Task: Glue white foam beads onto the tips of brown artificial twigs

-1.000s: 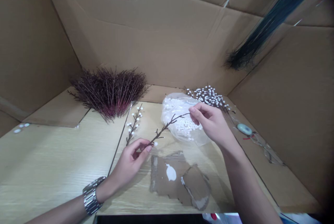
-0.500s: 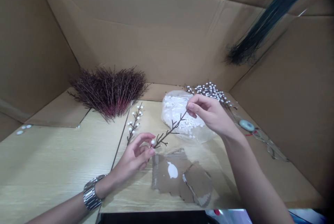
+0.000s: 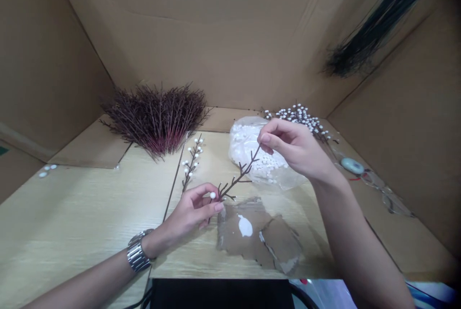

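Observation:
My left hand pinches the lower end of a brown artificial twig between thumb and fingers. One white bead shows at its fingertips; the rest of the twig is bare. At the twig's upper tip, my right hand has thumb and forefinger closed on it. Behind that hand lies a clear plastic bag full of small white beads. Below the twig, a cardboard scrap carries a blob of white glue. A twig with several white beads lies just past my left hand.
A thick pile of bare brown twigs stands at the back left. Beaded twigs lie at the back right, near a pale blue oval object and eyeglasses. Cardboard walls surround the table. Dark strands hang at upper right.
The whole view has shifted slightly, so things sit a little higher and farther right. Both hands keep their hold on the twig.

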Demonstrator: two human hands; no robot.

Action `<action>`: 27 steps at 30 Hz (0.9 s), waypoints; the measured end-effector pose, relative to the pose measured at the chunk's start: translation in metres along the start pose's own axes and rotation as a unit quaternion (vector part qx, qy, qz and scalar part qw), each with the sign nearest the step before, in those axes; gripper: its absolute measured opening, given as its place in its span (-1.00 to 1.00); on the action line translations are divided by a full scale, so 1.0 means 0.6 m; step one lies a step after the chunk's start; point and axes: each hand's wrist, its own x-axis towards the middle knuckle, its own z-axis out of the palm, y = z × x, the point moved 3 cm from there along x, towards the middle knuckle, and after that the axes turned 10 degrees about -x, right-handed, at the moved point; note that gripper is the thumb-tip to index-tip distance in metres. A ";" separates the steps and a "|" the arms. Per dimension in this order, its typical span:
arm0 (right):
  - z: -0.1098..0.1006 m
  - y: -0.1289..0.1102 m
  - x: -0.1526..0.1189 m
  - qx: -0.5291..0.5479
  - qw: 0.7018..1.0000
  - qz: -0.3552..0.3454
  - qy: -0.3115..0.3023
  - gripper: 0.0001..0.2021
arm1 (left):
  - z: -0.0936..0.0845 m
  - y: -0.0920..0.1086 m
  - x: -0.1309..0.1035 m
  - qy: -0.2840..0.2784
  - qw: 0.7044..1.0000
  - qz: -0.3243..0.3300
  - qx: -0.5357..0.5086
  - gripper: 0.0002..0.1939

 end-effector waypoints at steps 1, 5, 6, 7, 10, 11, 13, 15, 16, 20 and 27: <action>0.001 -0.001 0.000 -0.002 1.000 -0.002 -0.001 -0.73 | 0.001 0.000 0.000 -0.005 1.000 -0.001 -0.004 -0.73; 0.004 -0.003 0.000 -0.005 1.000 -0.004 0.002 -0.74 | 0.003 0.000 0.000 -0.015 1.000 0.001 -0.014 -0.75; 0.004 -0.003 -0.001 -0.002 1.000 -0.002 0.004 -0.73 | 0.002 0.000 0.000 -0.012 1.000 0.003 -0.016 -0.75; 0.004 -0.002 -0.002 0.000 1.000 0.000 0.008 -0.73 | 0.001 0.000 0.001 -0.009 1.000 0.006 -0.018 -0.75; -0.002 0.000 -0.011 0.002 0.999 0.009 0.036 -0.74 | 0.000 0.000 0.002 0.000 1.000 0.013 -0.017 -0.73; -0.004 0.002 -0.014 -0.001 0.999 0.013 0.048 -0.75 | -0.001 0.000 0.002 0.001 1.000 0.013 -0.014 -0.72; -0.006 0.007 -0.022 -0.007 0.997 0.023 0.068 -0.77 | 0.000 0.000 0.001 -0.004 1.000 0.010 -0.009 -0.73; -0.006 0.014 -0.027 -0.010 0.996 0.039 0.078 -0.78 | 0.000 -0.001 0.000 -0.013 1.000 0.005 -0.002 -0.74; -0.004 0.016 -0.028 -0.005 0.996 0.044 0.079 -0.78 | 0.000 -0.001 0.000 -0.017 1.000 0.002 0.001 -0.75; 0.007 0.012 -0.025 0.030 0.997 0.039 0.056 -0.76 | -0.002 -0.004 0.002 -0.029 1.000 0.000 0.002 -0.75; 0.009 -0.022 -0.019 0.036 0.998 0.002 0.050 -0.81 | -0.002 -0.006 0.002 -0.040 0.999 -0.006 -0.012 -0.78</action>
